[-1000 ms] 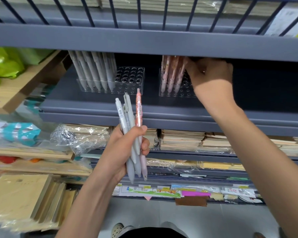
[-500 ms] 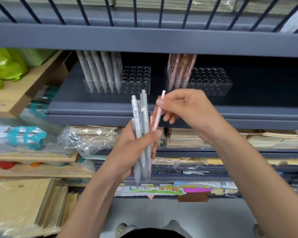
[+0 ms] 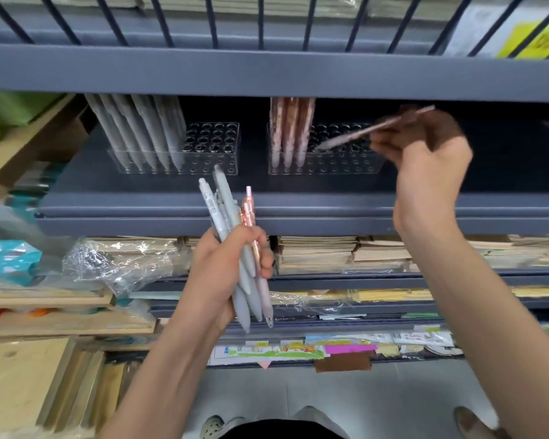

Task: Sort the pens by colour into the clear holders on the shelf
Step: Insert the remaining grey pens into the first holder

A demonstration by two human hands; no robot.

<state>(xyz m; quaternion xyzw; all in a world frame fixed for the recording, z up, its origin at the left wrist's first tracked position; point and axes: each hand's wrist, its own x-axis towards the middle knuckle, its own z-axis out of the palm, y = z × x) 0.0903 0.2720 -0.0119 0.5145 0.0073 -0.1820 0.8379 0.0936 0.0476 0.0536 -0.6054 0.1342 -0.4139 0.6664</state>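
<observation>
A pink pen, blurred and tilted, is pinched in my right hand at the upper right of the frame. Its tip points down and left over the free holes of the right clear holder and is not yet seated. 3 pink pens already stand at that holder's left end. The left clear holder, upper centre, carries a row of grey pens. At centre frame my left hand has its fingers curled around a bundle of several grey pens and 1 pink. Both holders sit on the grey shelf. I judge the sorting about midway, with this pen and the bundle left to place.
</observation>
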